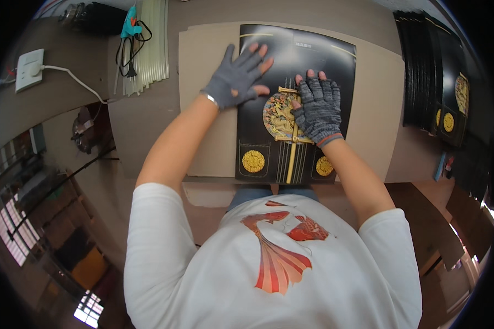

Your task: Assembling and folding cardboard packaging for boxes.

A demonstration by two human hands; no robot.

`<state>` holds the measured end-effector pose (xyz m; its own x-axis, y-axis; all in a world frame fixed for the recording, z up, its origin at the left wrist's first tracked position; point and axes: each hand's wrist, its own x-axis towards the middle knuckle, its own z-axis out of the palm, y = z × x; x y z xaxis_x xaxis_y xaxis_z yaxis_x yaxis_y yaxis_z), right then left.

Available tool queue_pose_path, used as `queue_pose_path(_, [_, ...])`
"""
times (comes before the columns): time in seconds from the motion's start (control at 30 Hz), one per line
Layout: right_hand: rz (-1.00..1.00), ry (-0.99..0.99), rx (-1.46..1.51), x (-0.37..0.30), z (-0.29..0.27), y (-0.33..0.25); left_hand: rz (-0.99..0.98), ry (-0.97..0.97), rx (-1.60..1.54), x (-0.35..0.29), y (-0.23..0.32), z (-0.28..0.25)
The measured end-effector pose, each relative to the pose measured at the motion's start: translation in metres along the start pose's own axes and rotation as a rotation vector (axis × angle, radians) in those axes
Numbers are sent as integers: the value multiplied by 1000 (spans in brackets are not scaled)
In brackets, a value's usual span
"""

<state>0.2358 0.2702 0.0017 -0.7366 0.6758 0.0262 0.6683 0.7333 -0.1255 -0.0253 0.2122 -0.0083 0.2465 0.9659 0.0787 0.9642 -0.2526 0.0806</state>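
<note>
A glossy black printed board or box panel [296, 60] with gold emblems and a round colourful picture lies on a sheet of cardboard [208, 148]. My left hand [239, 77], in a plain grey fingerless glove, rests at the panel's upper left edge with its fingers spread. My right hand [318, 107] wears a mottled dark grey knit glove with bare fingertips. It lies flat on the panel's middle right, fingers stretched out, partly covering the round picture and a gold bar. Whether the panel is one sheet or a closed box, I cannot tell.
At the far left, a teal glue gun [130, 24] with a black cord lies beside a bundle of translucent glue sticks [155, 44]. A white socket box [29, 70] with a plugged cable sits further left. Several similar black panels [431, 71] are stacked at the right.
</note>
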Motion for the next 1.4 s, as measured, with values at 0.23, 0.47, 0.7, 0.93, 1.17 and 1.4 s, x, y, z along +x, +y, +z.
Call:
queue_pose_path(0.23, [25,-65,-1,1,-2,-1,-104,-7,88,102,-65,-11])
queue_pose_path(0.47, [11,-36,-52,5,-1,-4,-204,120,131,39,-16,-1])
queue_pose_path(0.7, [-2,6,-122,4,-1,-3,-93,5,-347,-132,137,-23])
queue_pose_path(0.93, [-159,-16,21,-84,-13,-39,-153,-90,-413,-194,197,-22])
queue_pose_path(1.17, [-361,-56,159,-212,-1,-38,-50,71,-396,-190,169,-30])
queue_pose_path(1.4, [483,167,605,-248,-6,4,-971,-25,-916,-146,149,-60])
